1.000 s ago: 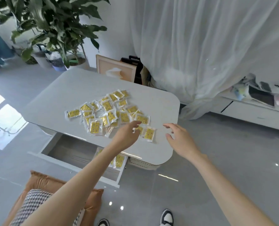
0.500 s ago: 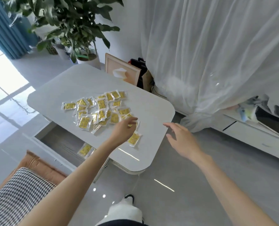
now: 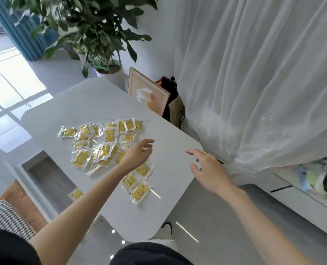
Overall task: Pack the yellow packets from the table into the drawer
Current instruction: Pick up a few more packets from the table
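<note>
The left hand [image 3: 137, 153] is positioned over the table [image 3: 93, 104] at the right edge of the main group of packets, palm down, fingers loosely curled and slightly apart; no object is visible in its grip. Contact between its fingertips and the table surface cannot be determined. The right hand [image 3: 206, 169] is positioned over the right edge of the table, apart from the left hand, with fingers spread and extended; it holds nothing. The yellow packets [image 3: 101, 148] lie on the white table top in an overlapping group to the left of the left hand and partly under the left forearm. Three further packets lie separately nearer the front edge, below the left wrist; the nearest packet [image 3: 139, 192] is clear of the main group. The drawer [image 3: 51, 178] is pulled out below the left side of the table, and one packet in the drawer [image 3: 76, 194] is visible just beside the left forearm. Behind the table stand a potted plant [image 3: 93, 25] and a picture frame [image 3: 149, 94] leaning upright. A white curtain [image 3: 254, 73] hangs on the right, above a low white cabinet [image 3: 302, 203]. An orange cushion [image 3: 21, 203] lies at lower left, beside the drawer.
</note>
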